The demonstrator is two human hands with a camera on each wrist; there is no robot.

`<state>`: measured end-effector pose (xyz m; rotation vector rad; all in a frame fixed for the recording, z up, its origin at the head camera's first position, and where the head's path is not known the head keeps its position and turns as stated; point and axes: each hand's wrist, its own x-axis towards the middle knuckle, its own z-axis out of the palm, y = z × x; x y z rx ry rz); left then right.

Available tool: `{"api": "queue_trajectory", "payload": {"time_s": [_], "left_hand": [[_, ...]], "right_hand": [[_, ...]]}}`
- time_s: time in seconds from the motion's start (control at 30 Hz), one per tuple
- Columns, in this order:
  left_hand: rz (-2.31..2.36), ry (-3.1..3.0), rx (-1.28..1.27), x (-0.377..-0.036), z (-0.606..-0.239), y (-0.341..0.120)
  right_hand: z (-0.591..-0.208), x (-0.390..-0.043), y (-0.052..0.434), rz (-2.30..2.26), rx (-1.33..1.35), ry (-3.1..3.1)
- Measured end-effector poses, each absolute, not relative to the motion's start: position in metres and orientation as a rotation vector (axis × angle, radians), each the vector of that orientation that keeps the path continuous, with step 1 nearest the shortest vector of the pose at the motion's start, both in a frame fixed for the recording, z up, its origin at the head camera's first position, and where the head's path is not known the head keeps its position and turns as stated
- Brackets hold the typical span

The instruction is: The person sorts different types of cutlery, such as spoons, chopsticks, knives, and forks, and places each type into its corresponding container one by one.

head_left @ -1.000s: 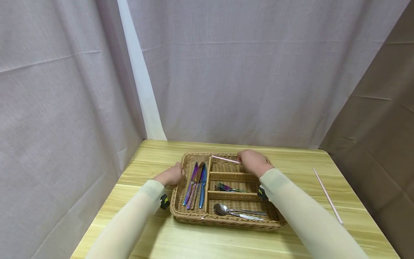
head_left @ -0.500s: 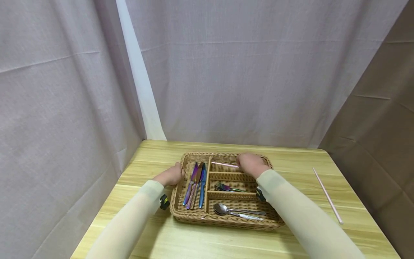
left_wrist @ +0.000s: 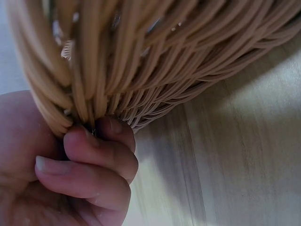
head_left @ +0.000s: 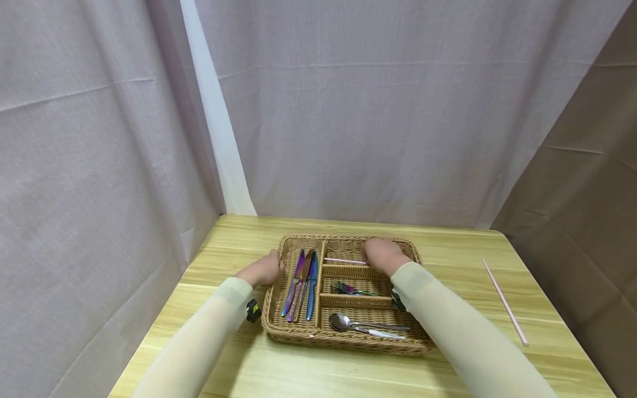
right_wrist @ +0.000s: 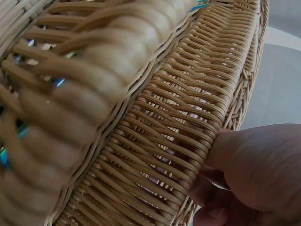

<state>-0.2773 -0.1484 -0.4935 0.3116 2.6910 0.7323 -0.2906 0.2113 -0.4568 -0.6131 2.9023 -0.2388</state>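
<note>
From the head view, your left hand (head_left: pixel 262 270) grips the left rim of the wicker cutlery tray (head_left: pixel 298 333), which sits near the middle of the wooden counter (head_left: pixel 239 365). Your right hand (head_left: pixel 382 255) is down in the tray's far right compartment, at the right end of a pink chopstick (head_left: pixel 343 261) that lies there; you cannot tell from here whether the fingers pinch it. The long left compartment holds iridescent knives (head_left: pixel 301 284), the middle right one forks (head_left: pixel 350 288), the near right one a spoon (head_left: pixel 348 321). A second pink chopstick (head_left: pixel 504 301) lies on the counter well to the right of the tray.

The left wrist view shows your left hand (left_wrist: pixel 70 174) with its fingers (left_wrist: pixel 101 155) curled under the tray's woven edge (left_wrist: pixel 155 61), holding it just above the counter (left_wrist: pixel 244 155).

In the right wrist view your right hand (right_wrist: pixel 254 179) rests against the tray's woven inner wall (right_wrist: pixel 188 122) (the chopstick is out of sight here, so its grip stays unclear).
</note>
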Motion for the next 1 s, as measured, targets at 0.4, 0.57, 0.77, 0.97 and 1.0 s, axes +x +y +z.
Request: {"api": "queue_trajectory", "payload": {"time_s": [0.4, 0.57, 0.77, 0.97, 1.0], "left_hand": [[0.727, 2.693, 0.315, -0.2756, -0.4914, -0.1474], [0.724, 2.706, 0.326, -0.2766, -0.4917, -0.1469], [0.726, 2.709, 0.33, -0.2762, -0.4904, -0.1457], [0.743, 2.695, 0.317, -0.2756, -0.4906, -0.1451], [0.747, 2.69, 0.314, -0.2759, -0.4912, -0.1452]], "right_hand": [[-0.4585, -0.2983, 0.2105, -0.223, -0.546, 2.868], [-0.4589, -0.2996, 0.2112, -0.225, -0.54, 2.861], [-0.4578, -0.2985, 0.2116, -0.198, -0.559, 2.87], [-0.4571, -0.2962, 0.2128, -0.213, -0.552, 2.879], [-0.4573, -0.2961, 0.213, -0.214, -0.548, 2.88]]}}
